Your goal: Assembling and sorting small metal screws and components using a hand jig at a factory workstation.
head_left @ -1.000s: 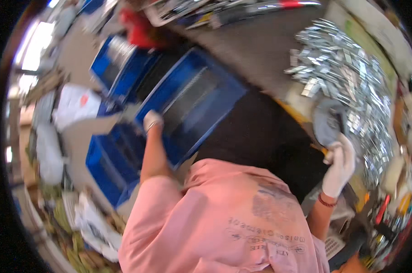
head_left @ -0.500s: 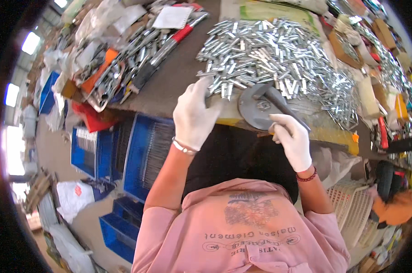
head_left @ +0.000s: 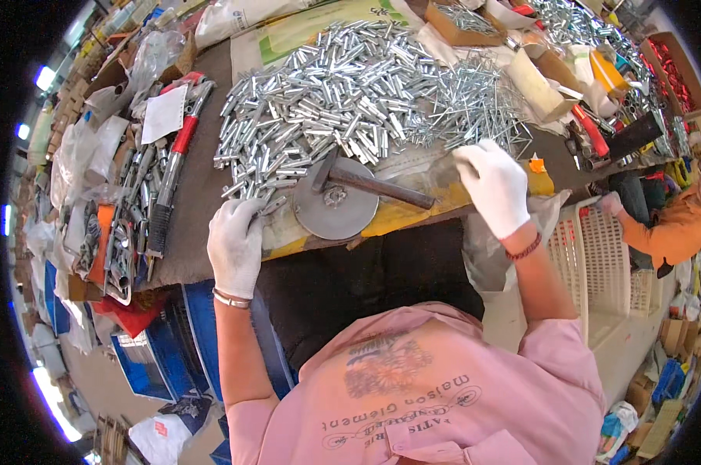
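My left hand [head_left: 236, 246], in a white glove, is closed at the bench's near edge. A small silvery metal tube [head_left: 273, 205] shows at its thumb and fingertips. Beside it, a hammer [head_left: 381, 188] lies with its head across a round grey metal disc [head_left: 319, 215]. My right hand [head_left: 494, 190], also gloved, reaches over the bench to the right of the hammer handle. Its fingers are stretched forward and slightly bent, and I see nothing in them. Beyond them lies a heap of thin metal pins [head_left: 478, 105]. A big pile of metal tubes [head_left: 312, 108] spreads across the middle.
Tools and a white notepad [head_left: 164, 114] crowd the bench's left. An open carton [head_left: 463, 27], a cream block [head_left: 536, 84] and red-handled tools [head_left: 591, 130] lie at the right. Blue crates [head_left: 203, 325] stand below left, white baskets [head_left: 606, 256] below right. A person in orange [head_left: 668, 232] is nearby.
The view has swung to the right. My right hand has left the hammer handle's end and moved right, towards the pins. My left hand has come down from the tube pile to the near edge.
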Demonstrator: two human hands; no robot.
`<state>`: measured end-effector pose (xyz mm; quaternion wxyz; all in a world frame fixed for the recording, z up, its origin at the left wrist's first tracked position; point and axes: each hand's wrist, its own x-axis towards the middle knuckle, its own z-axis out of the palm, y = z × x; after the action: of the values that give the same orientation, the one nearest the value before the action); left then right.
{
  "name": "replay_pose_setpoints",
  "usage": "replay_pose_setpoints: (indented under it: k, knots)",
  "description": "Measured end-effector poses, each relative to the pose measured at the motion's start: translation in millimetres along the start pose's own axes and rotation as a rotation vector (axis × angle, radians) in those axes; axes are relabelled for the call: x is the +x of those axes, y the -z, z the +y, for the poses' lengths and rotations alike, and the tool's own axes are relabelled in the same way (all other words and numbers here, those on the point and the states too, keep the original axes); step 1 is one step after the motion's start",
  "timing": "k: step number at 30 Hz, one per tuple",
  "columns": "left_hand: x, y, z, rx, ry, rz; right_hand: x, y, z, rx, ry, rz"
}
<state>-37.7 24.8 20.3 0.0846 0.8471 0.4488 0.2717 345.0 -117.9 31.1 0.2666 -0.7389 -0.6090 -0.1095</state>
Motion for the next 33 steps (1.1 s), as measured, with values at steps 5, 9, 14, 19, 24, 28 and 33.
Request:
replay_pose_setpoints:
  k: [5, 9, 14, 19, 24, 28, 33]
  knots:
    - [-0.1, 15.9, 45.1, -0.281, 0.096, -0.07, 23.6, -29.2, 39.2, -0.312, 0.198, -0.003]
    - [1.4, 2.7, 72.1, -0.267, -0.21, -0.073, 33.6, -33.1, 35.2, -0.277, 0.289, -0.01]
    - [5.5, -26.8, 67.6, -0.296, -0.332, -0.098, 25.5, -16.7, -19.8, 0.282, 0.199, -0.028]
    - [-0.9, -25.3, 62.4, -0.327, -0.146, -0.153, 11.6, -16.4, -65.2, 0.526, 0.143, -0.112]
    - [-6.7, -30.6, 58.0, -0.357, -0.067, -0.159, 5.3, -12.1, -91.8, 1.338, -0.444, -0.315]
    - [-7.7, -30.3, 59.7, -0.371, -0.021, -0.153, -0.5, -27.5, -85.0, 1.128, -0.369, -0.478]
    - [-7.3, -28.1, 55.6, -0.273, -0.074, -0.134, 5.9, -24.1, -77.1, 0.509, 0.258, -0.296]
